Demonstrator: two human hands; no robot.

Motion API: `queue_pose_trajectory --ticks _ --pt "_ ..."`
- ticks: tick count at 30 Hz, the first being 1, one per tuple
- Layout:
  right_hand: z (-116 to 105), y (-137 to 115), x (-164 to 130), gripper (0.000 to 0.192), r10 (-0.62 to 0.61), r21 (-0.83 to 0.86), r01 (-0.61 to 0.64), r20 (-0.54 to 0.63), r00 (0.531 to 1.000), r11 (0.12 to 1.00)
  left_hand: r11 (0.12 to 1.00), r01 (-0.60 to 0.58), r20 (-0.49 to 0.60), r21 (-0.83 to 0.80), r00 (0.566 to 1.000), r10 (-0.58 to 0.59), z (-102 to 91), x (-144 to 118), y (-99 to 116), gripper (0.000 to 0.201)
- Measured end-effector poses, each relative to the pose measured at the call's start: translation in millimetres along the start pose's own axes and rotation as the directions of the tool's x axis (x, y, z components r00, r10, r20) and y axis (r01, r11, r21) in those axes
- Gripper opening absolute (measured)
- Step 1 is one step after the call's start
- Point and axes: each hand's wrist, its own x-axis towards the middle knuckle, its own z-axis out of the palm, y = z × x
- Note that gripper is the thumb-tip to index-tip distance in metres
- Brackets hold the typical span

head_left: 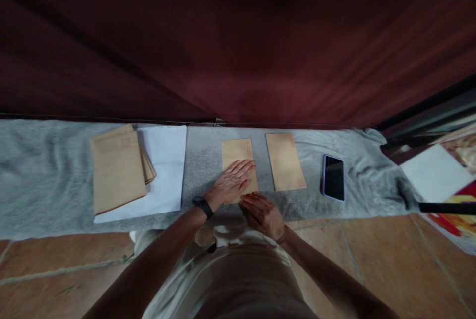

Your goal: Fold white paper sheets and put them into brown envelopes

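While our left hand [233, 180] lies flat and spread on the brown envelope [238, 160] in the middle of the bench [44, 170], palm down and fingers pointing away from us, it grips nothing; it only presses. Our right hand [262, 212] sits at the near end of that same envelope, fingers bent down onto its lower edge, though we cannot tell whether it pinches the paper or just rests on it. We judge the envelope to be light, thin and limp, a thing that slides easily on the grey cloth [364, 175] that covers the bench, so a flat palm is what keeps it from shifting. Paper like this creases if squeezed, and lying flat it offers little to catch; the best place to take hold would be a short edge or a corner, lifted with a fingertip and then pinched between thumb and finger. Just to the right, apart from it, lies a second envelope [285, 161], and beyond that a dark phone [333, 178]. To the left, a stack of envelopes [117, 170] rests on a white sheet [167, 160].
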Motion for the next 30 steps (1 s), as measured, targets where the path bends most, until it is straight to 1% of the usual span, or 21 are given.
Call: queue_pose_trajectory --ticks 3,6,8,11,14,18,22,26,30 --pt "1.7 1.6 -1.6 0.034 -0.015 0.084 0.022 -0.083 0.996 0.996 1.000 -0.006 0.010 0.028 1.000 0.005 2.7 -10.3 7.3 0.054" --pt "3.0 1.9 -2.8 0.026 0.014 0.187 0.021 -0.180 0.984 0.982 0.998 -0.019 0.020 0.067 1.000 0.018 5.7 -21.8 14.8 0.055" --pt "3.0 1.4 -3.3 0.024 0.070 0.234 -0.016 -0.225 0.972 0.972 0.996 -0.030 0.015 0.088 0.999 0.029 7.2 -30.0 20.2 0.055" --pt "2.6 0.8 -3.4 0.025 0.178 0.246 -0.109 -0.282 0.943 0.963 0.994 -0.044 0.011 0.100 0.999 0.043 6.6 -41.7 29.2 0.056" --pt "3.4 0.8 -2.8 0.027 0.240 0.248 -0.167 -0.303 0.922 0.954 0.994 -0.064 0.032 0.094 0.998 0.062 2.9 -52.1 39.0 0.057" --pt "5.7 1.4 -1.9 0.032 0.268 0.252 -0.197 -0.285 0.920 0.947 0.991 -0.072 0.039 0.110 0.997 0.068 0.3 -65.5 51.0 0.057" --pt "3.0 1.4 0.3 0.034 0.270 0.235 -0.213 -0.247 0.930 0.948 0.989 -0.060 0.014 0.132 0.998 0.059 4.9 -77.9 58.9 0.053" --pt "-0.8 -2.2 8.8 0.039 0.183 0.162 -0.162 -0.118 0.976 0.973 0.994 -0.053 -0.011 0.091 0.998 0.054 12.5 -84.5 62.5 0.046" --pt "4.1 -5.7 28.0 0.044 0.103 0.055 -0.104 0.020 0.995 0.993 0.997 -0.059 -0.024 0.050 0.998 0.061 21.4 -88.5 61.5 0.035"
